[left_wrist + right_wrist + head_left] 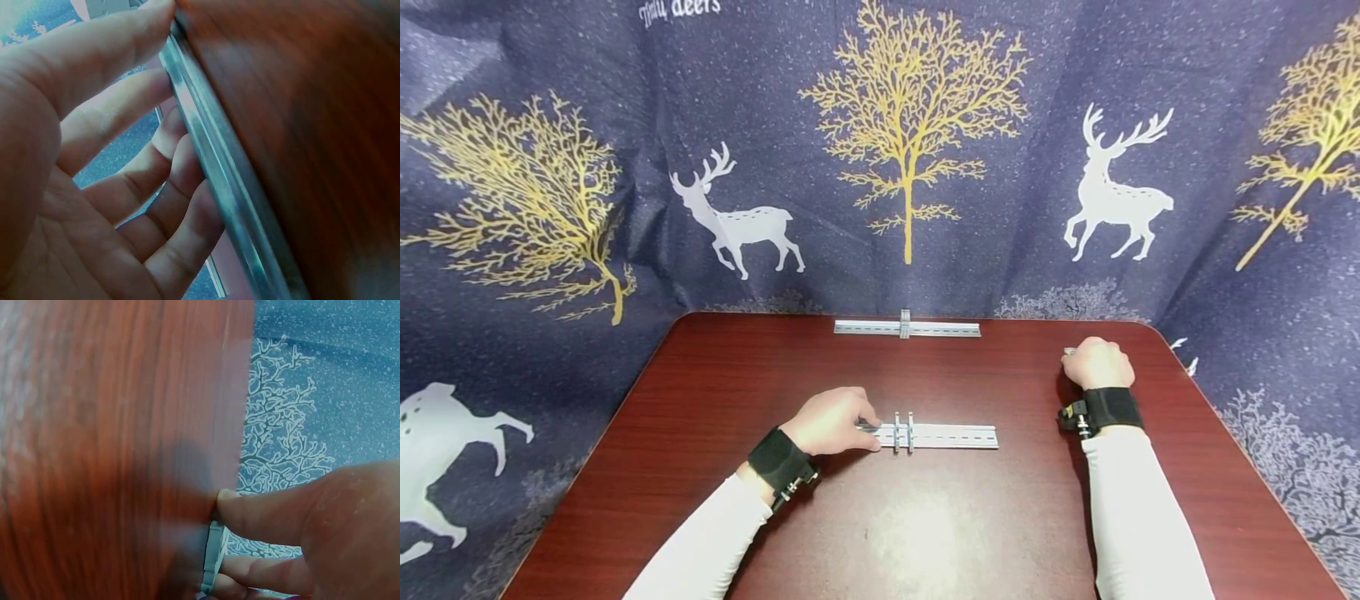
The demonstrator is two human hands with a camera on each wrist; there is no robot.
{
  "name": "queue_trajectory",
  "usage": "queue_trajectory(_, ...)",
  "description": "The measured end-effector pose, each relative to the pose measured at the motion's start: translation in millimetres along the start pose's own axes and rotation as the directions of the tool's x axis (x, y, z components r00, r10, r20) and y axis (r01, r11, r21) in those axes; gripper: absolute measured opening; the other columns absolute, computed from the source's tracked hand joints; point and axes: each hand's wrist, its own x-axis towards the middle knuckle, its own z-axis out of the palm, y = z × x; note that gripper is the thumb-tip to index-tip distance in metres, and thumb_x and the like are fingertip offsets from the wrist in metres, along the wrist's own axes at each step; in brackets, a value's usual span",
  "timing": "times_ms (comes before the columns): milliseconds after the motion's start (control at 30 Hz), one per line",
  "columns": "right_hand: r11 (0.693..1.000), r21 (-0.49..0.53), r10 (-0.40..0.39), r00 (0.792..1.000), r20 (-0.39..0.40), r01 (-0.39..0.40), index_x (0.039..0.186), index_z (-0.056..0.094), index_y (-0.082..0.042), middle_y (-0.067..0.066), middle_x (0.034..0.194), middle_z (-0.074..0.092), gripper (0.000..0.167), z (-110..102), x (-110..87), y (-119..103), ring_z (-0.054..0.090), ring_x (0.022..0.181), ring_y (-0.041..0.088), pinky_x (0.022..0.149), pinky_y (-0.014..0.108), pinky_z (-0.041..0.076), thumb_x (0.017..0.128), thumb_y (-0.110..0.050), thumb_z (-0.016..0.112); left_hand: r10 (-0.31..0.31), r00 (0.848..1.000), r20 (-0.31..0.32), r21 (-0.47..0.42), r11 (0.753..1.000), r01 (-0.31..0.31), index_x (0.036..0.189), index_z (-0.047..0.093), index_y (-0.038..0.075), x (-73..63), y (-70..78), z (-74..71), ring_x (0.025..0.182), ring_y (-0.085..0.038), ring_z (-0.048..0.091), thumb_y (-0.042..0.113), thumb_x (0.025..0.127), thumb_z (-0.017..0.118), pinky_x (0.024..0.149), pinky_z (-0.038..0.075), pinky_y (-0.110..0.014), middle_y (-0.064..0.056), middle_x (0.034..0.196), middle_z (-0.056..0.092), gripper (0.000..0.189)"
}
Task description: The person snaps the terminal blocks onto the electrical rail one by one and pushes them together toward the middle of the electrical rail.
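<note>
In the middle of the table lies a slotted metal DIN rail (pixel 958 436). My left hand (pixel 831 421) pinches its left end between thumb and fingers; the left wrist view shows fingertips along the long edge of the rail (pixel 219 153). Two narrow metal clips (pixel 911 432) sit side by side across the rail, just right of those fingertips. Toward the table's back right, my right hand (pixel 1099 364) grips a small grey clip (pixel 214 553) between thumb and fingers. Most of that clip is hidden by the hand in the head view.
A second slotted rail (pixel 943 329) lies along the table's back edge, with metal clips (pixel 905 323) across its middle. The reddish-brown table (pixel 985 533) has rounded back corners. A dark blue curtain (pixel 970 217) printed with deer and trees hangs behind and beside it.
</note>
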Motion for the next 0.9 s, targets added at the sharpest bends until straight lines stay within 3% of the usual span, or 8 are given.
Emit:
queue_trajectory(200, 1.0, 0.014, -0.005, 1.0, -0.016, 0.006, 0.133, 0.068, 0.013, 0.046, 0.136, 0.061, 0.058, 1.3, -1.9, -4.3, 0.065, 0.118, 0.064, 0.082, 0.07, 0.058, 0.107, -0.037, 0.055, 0.006, 1.0, -0.003, 0.0, 1.0, -0.006, 0.109, 0.091, 0.021, 0.5, 0.7, -0.2, 0.086, -0.008, 0.066, 0.037, 0.085, 0.097, 0.07, 0.054, -0.031, 0.008, 0.094, 0.071, 0.03)
queue_trajectory(333, 0.999, 0.028, -0.024, 0.999, -0.044, 0.026, 0.126, 0.072, 0.011, 0.044, 0.133, 0.064, 0.055, 2.7, -5.7, -9.6, 0.068, 0.113, 0.061, 0.08, 0.07, 0.058, 0.106, -0.038, 0.058, 0.02, 1.0, -0.004, -0.005, 1.0, -0.02, 0.109, 0.09, 0.021, 0.8, 0.2, -0.4, 0.087, -0.008, 0.066, 0.038, 0.085, 0.097, 0.071, 0.055, -0.031, 0.009, 0.095, 0.072, 0.03)
queue_trajectory(533, 0.986, 0.058, -0.149, 0.979, -0.14, 0.158, 0.084, 0.072, 0.0, 0.034, 0.101, 0.073, 0.04, 8.2, -10.7, -22.4, 0.071, 0.091, 0.054, 0.065, 0.063, 0.057, 0.099, -0.037, 0.068, 0.036, 0.999, 0.005, -0.008, 0.999, -0.036, 0.109, 0.089, 0.021, 1.0, -1.6, -0.5, 0.086, -0.007, 0.064, 0.037, 0.086, 0.096, 0.072, 0.054, -0.03, 0.007, 0.096, 0.072, 0.029)
queue_trajectory(633, 0.958, 0.081, -0.257, 0.948, -0.189, 0.276, 0.081, 0.072, -0.005, 0.023, 0.09, 0.074, 0.032, 11.8, -12.4, -32.1, 0.07, 0.083, 0.046, 0.064, 0.058, 0.055, 0.095, -0.034, 0.073, 0.038, 0.999, 0.01, -0.013, 0.999, -0.038, 0.109, 0.089, 0.021, 0.5, -2.4, -1.2, 0.086, -0.007, 0.063, 0.037, 0.087, 0.096, 0.073, 0.054, -0.031, 0.008, 0.096, 0.071, 0.029)
queue_trajectory(800, 0.883, 0.066, -0.438, 0.868, -0.233, 0.464, 0.111, 0.08, 0.002, 0.023, 0.108, 0.076, 0.035, 21.0, -11.3, -48.0, 0.07, 0.099, 0.044, 0.084, 0.06, 0.056, 0.095, -0.029, 0.078, 0.052, 0.999, 0.015, -0.025, 0.998, -0.051, 0.111, 0.088, 0.02, 0.0, -3.8, -1.0, 0.087, -0.011, 0.064, 0.036, 0.088, 0.095, 0.075, 0.054, -0.032, 0.007, 0.097, 0.071, 0.029)
queue_trajectory(900, 0.836, 0.056, -0.522, 0.823, -0.226, 0.545, 0.117, 0.078, 0.004, 0.022, 0.112, 0.073, 0.036, 25.8, -12.3, -56.8, 0.068, 0.105, 0.043, 0.091, 0.06, 0.055, 0.096, -0.026, 0.078, 0.063, 0.998, 0.016, -0.026, 0.998, -0.062, 0.111, 0.087, 0.019, -0.3, -4.6, -0.6, 0.088, -0.012, 0.064, 0.036, 0.088, 0.094, 0.075, 0.054, -0.032, 0.007, 0.097, 0.07, 0.029)
